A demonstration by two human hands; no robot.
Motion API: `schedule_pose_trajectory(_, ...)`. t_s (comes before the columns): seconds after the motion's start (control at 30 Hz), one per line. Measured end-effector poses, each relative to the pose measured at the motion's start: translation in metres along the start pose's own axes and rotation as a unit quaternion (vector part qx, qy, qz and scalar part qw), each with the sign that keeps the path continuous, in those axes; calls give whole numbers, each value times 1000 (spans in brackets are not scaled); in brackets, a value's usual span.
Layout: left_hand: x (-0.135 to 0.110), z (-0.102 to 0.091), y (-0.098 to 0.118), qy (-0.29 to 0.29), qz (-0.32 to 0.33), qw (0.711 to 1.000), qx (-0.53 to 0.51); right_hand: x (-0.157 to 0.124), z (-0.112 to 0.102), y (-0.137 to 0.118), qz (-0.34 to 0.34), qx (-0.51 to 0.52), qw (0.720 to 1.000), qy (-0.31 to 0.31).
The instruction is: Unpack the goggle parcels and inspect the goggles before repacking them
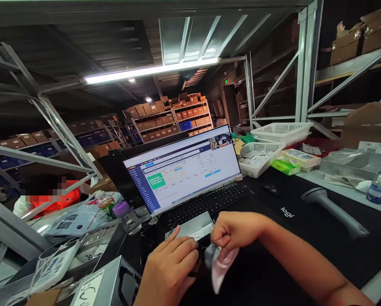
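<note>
My left hand is curled at the lower middle, fingers bent over a dark object that is mostly hidden. My right hand makes a fist just to its right, closed on a pale pinkish cloth that hangs below the fingers. Between the hands a small greyish, blurred thing shows; I cannot tell its kind. Right behind them lies an open grey box with something white inside. At lower left stands a grey box with a yellowish label.
A monitor and black keyboard stand ahead. To the right are a barcode scanner, mouse, white baskets and a bottle. A purple-capped bottle is at left. A person in orange is beyond.
</note>
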State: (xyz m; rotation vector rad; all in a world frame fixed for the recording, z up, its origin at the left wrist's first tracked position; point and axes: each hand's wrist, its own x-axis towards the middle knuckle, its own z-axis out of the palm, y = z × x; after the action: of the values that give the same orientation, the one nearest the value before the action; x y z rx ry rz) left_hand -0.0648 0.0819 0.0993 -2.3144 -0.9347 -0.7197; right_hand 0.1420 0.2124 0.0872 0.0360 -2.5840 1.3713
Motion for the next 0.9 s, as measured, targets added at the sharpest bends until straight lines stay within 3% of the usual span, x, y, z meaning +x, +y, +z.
schedule_pose_trajectory(0.03, 1, -4, -1, 4, 1, 1000, -5, -5, -11, 3, -21, 13, 999, -41)
schedule_pose_trajectory(0.1, 2, -10, -2, 16, 4, 1000, -14, -15, -26, 4, -52, 34, 996, -60)
schedule_pose_trajectory(0.37, 5, -16, 1, 31, 6, 999, -39, -41, -43, -10, -25, 12, 996, 84)
schedule_pose_trajectory(0.47, 6, -16, 3, 28, 7, 998, -48, -45, -43, -13, -23, 29, 994, 104)
schedule_pose_trajectory(0.7, 8, -10, 10, 10, -1, 999, -52, -35, -24, -22, -21, 4, 994, 105)
schedule_pose_trajectory(0.9, 5, 11, 23, -7, 0, 1000, -10, -25, 11, -33, 15, -144, 985, 95)
